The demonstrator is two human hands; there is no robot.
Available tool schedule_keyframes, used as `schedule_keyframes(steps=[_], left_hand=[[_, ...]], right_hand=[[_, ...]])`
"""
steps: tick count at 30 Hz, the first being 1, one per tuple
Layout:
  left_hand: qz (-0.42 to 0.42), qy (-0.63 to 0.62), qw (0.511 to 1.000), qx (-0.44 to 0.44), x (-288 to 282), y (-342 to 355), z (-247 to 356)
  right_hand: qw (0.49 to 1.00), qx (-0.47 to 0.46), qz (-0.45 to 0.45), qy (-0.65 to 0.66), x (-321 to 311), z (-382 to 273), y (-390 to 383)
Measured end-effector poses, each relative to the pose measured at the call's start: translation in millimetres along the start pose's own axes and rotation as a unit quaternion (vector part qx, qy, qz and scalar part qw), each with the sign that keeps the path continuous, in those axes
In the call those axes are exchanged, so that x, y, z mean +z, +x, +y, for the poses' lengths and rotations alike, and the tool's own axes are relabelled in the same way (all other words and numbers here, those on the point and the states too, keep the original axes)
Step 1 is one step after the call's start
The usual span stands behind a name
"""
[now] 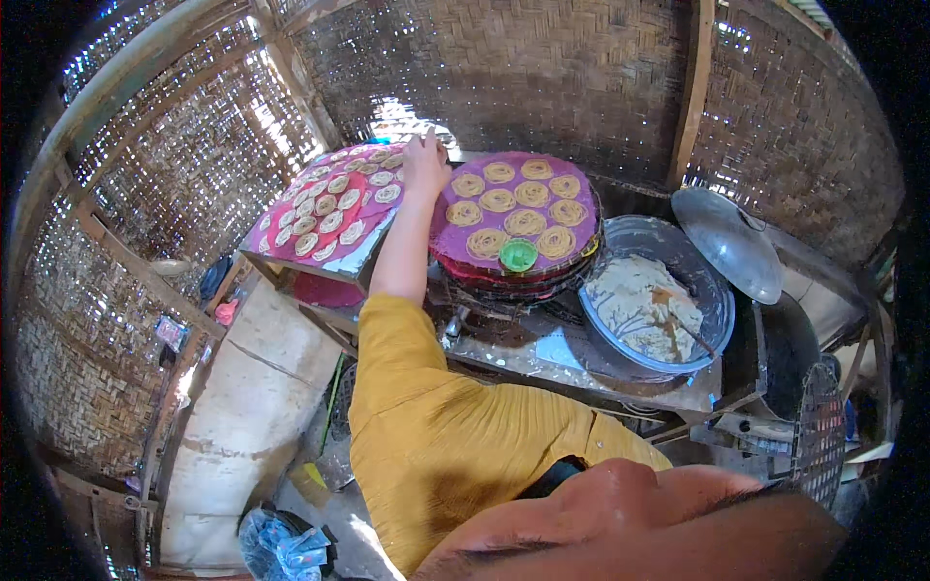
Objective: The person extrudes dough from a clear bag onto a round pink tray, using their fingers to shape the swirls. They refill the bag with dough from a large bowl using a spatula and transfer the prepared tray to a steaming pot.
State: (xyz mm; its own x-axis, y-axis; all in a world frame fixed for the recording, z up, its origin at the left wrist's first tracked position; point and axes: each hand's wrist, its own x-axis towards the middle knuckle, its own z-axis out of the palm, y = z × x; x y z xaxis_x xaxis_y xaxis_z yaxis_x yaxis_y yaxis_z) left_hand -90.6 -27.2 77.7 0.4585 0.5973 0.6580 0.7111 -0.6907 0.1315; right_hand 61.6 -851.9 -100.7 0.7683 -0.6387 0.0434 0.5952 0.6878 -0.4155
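Note:
My left arm, in a yellow sleeve, stretches away from me toward the back of two displays of coiled dough. My left hand (425, 160) is at the far right corner of a pink-cloth tray (262, 232), next to its coils. Its fingers bend downward and the tips are hidden. Pale and tan dough coils (338, 184) cover that tray. To the right, a round stack of mats topped with purple cloth (465, 208) bears several tan coils (532, 196). A green plastic cup (517, 255) rests at its near edge. My right hand is out of view.
Right of the stack, a blue basin (588, 315) holds pale batter (635, 300) with a wooden stick (693, 334). A metal lid (727, 242) leans behind it, above a dark wok (790, 353). Woven bamboo walls (504, 77) close off the back. Blue plastic bags (286, 547) lie low on the left.

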Motion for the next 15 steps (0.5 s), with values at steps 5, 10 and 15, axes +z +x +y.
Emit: schedule_keyframes(steps=[5,10,15], left_hand=[[-0.172,-0.338,0.921,0.089,-57.3,-43.9,48.4],[-0.311,-0.308,0.877,0.199,-59.9,-97.0,85.4],[-0.342,-0.179,0.899,0.207,-51.4,-111.9,92.6]], right_hand=[[0.999,0.009,-0.009,-0.048,0.9,10.8,4.7],[0.997,0.009,-0.041,-0.064,9.0,23.5,21.2],[0.995,-0.012,0.017,-0.093,53.6,30.5,-3.9]])
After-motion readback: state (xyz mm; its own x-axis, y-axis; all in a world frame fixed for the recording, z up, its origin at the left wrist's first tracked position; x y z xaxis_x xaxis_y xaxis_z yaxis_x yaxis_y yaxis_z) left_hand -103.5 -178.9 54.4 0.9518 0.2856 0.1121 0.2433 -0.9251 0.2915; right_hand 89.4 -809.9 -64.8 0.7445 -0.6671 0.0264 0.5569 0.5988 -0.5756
